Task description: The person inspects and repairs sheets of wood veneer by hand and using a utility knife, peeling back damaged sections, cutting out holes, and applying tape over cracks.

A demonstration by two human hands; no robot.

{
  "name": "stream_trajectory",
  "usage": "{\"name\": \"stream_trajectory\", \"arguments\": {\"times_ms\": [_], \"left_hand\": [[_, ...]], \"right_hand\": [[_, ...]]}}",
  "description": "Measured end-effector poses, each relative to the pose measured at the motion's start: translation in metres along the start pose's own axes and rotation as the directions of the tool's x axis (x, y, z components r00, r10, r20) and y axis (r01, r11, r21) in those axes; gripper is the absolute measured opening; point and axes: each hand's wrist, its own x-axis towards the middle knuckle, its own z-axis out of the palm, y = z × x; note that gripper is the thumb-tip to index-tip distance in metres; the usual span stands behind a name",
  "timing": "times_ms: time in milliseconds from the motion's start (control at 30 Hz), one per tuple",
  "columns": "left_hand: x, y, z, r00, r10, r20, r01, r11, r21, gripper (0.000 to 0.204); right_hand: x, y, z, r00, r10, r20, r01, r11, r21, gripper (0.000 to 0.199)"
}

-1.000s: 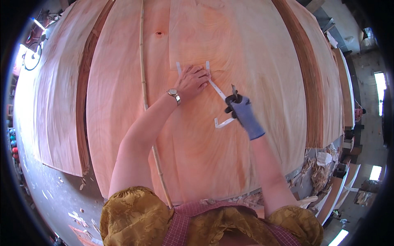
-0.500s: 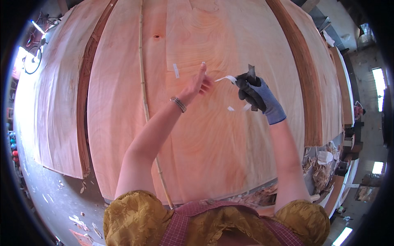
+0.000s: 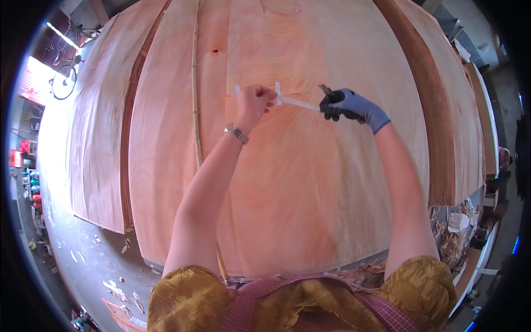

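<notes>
A white strip of tape [image 3: 300, 104] is stretched between my two hands, just above a broad sheet of wood veneer [image 3: 276, 193]. My left hand [image 3: 254, 106], bare with a metal band at the wrist, pinches its left end. My right hand [image 3: 351, 106], in a blue and black glove, grips the other end together with a dark, flat-ended tool [image 3: 325, 89], mostly hidden by the fingers. One short white tape piece [image 3: 278, 87] lies on the veneer by my left fingertips. Another tape piece [image 3: 238, 90] shows on the far side of that hand.
A long thin bamboo stick [image 3: 194, 99] lies lengthwise on the veneer, left of my hands. Stacked veneer sheets with brown edges flank it at left [image 3: 102, 133] and right [image 3: 442, 166]. Wood scraps [image 3: 453, 232] litter the floor at lower right. A bicycle [image 3: 63, 83] stands far left.
The tape between my hands has gone from curled to taut. My left hand has turned and closed; my right hand has moved up and right. A second tape piece now shows beside my left fingers.
</notes>
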Motion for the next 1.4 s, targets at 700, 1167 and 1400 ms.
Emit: {"name": "stream_trajectory", "arguments": {"times_ms": [700, 1167, 1400], "left_hand": [[0.026, -0.001, -0.059, 0.926, 0.036, -0.375, 0.257, 0.67, 0.697, 0.034], [0.03, -0.023, -0.061, 0.918, 0.056, -0.393, 0.284, 0.598, 0.749, 0.033], [0.027, -0.014, -0.058, 0.91, 0.091, -0.405, 0.312, 0.493, 0.812, 0.038]], "right_hand": [[0.069, 0.023, -0.031, 0.958, 0.066, -0.278, -0.104, 0.987, -0.124, 0.037], [0.087, 0.037, -0.028, 0.961, 0.038, -0.274, -0.09, 0.979, -0.18, 0.035], [0.092, 0.04, -0.023, 0.94, 0.061, -0.336, -0.136, 0.969, -0.205, 0.034]]}}
